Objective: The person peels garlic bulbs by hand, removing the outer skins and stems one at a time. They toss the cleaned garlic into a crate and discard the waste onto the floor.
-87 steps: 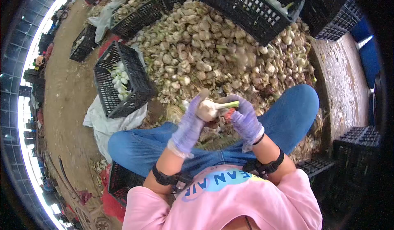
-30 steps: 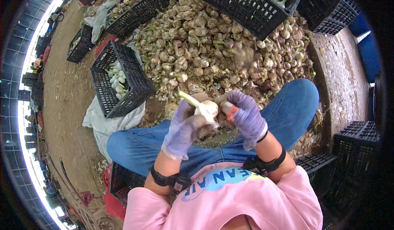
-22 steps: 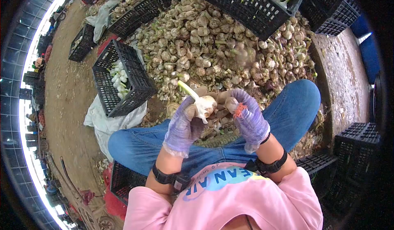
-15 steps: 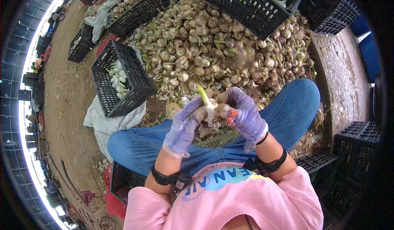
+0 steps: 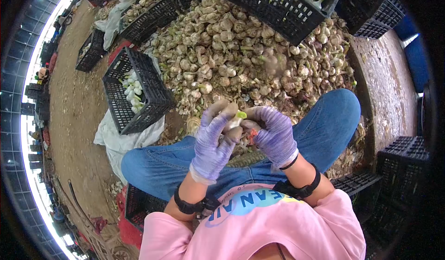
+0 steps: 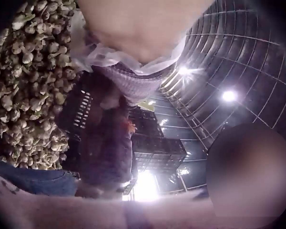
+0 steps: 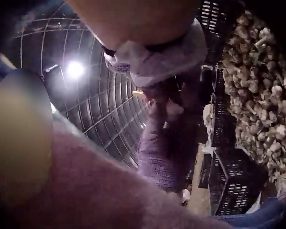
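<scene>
In front of the lap, my gloved left hand [image 5: 211,144] grips a garlic bulb [image 5: 234,124], its fingers above and its thumb below. The bulb is pale and mostly hidden by fingers; its cut green stem [image 5: 241,115] points up towards the head camera. My gloved right hand [image 5: 276,137] has curled fingers and thumb pinching at the bulb's right side. An orange-red wrap [image 5: 252,135] shows at the right thumb. Both wrist views are dark around the hands, and the bulb is hard to make out there.
A large heap of garlic bulbs [image 5: 222,46] lies ahead. A black crate [image 5: 157,95] holding white garlic [image 5: 133,89] stands at the left, beside a white sack [image 5: 132,137]. Another black crate [image 5: 273,9] sits atop the heap, and a board [image 5: 387,88] runs along the right.
The left hand has turned the bulb so its stem, which pointed up-left, now faces the camera. Earlier the stem pointed right. The right hand has shifted slightly closer in.
</scene>
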### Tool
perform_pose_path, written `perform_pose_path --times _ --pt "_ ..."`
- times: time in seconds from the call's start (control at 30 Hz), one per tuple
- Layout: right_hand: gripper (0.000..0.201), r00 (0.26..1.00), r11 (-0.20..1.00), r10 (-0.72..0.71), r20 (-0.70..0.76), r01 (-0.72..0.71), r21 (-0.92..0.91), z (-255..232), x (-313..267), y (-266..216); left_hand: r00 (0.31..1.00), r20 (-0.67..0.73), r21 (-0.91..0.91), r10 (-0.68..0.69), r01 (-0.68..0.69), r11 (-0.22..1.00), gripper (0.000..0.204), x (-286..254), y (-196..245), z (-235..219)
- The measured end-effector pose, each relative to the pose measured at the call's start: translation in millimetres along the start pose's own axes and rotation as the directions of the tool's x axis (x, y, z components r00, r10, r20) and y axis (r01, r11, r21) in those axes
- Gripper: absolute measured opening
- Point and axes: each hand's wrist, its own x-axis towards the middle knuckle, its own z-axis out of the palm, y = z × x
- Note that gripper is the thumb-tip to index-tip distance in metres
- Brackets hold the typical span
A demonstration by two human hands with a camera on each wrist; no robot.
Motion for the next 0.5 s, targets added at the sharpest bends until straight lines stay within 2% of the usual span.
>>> perform_pose_path --times 0.03,0.1,0.13,0.2,0.23,0.27,0.3,0.33,0.37,0.4,0.47,0.5 --pt "0.028 1.000 1.000 -0.001 0.000 0.001 0.000 0 0 1 0.999 -0.010 0.052 0.032 -0.032 0.998 0.038 -1 2 1" --pt "0.023 0.988 0.956 -0.154 0.020 0.154 -0.250 -2 -1 2 0.997 -0.015 0.154 0.077 -0.074 0.985 0.037 -1 6 3" --pt "0.023 0.988 0.956 -0.154 0.019 0.154 -0.250 -1 0 1 0.997 -0.015 0.154 0.077 -0.074 0.985 0.037 -1 5 3" --pt "0.020 0.952 0.874 -0.305 -0.017 0.273 -0.401 3 -1 0 0.998 -0.022 0.163 0.051 -0.046 0.986 0.037 -4 2 4" --pt "0.018 0.957 0.885 -0.290 -0.028 0.257 -0.389 4 0 2 0.998 -0.021 0.162 0.052 -0.048 0.986 0.037 -5 -2 4" --pt "0.018 0.956 0.884 -0.291 -0.030 0.257 -0.390 3 1 5 0.998 -0.021 0.068 0.053 -0.051 0.996 0.038 -7 -8 3" --pt "0.017 0.981 0.936 -0.194 -0.023 0.178 -0.305 2 1 6 0.998 -0.021 -0.026 0.052 -0.053 0.998 0.039 -8 -11 3" --pt "0.016 0.996 0.972 -0.095 -0.006 0.091 -0.217 2 3 4 0.998 -0.022 -0.025 0.052 -0.052 0.998 0.039 -11 -10 2" --pt "0.013 0.991 0.991 0.123 0.047 -0.125 0.049 -5 4 -4 0.984 -0.014 -0.367 -0.180 0.162 0.916 0.040 -14 -9 2" --pt "0.013 0.991 0.991 0.123 0.048 -0.125 0.050 -8 5 -1 0.920 0.072 -0.654 -0.386 0.336 0.678 0.041 -17 -8 2" --pt "0.012 0.982 0.880 0.155 0.112 -0.189 0.436 -12 6 9 0.911 0.122 -0.639 -0.393 0.375 0.671 0.041 -15 -18 -4" --pt "0.018 0.972 0.850 0.203 0.120 -0.236 0.471 -8 7 10 0.927 0.077 -0.572 -0.366 0.342 0.746 0.041 -15 -17 -4"
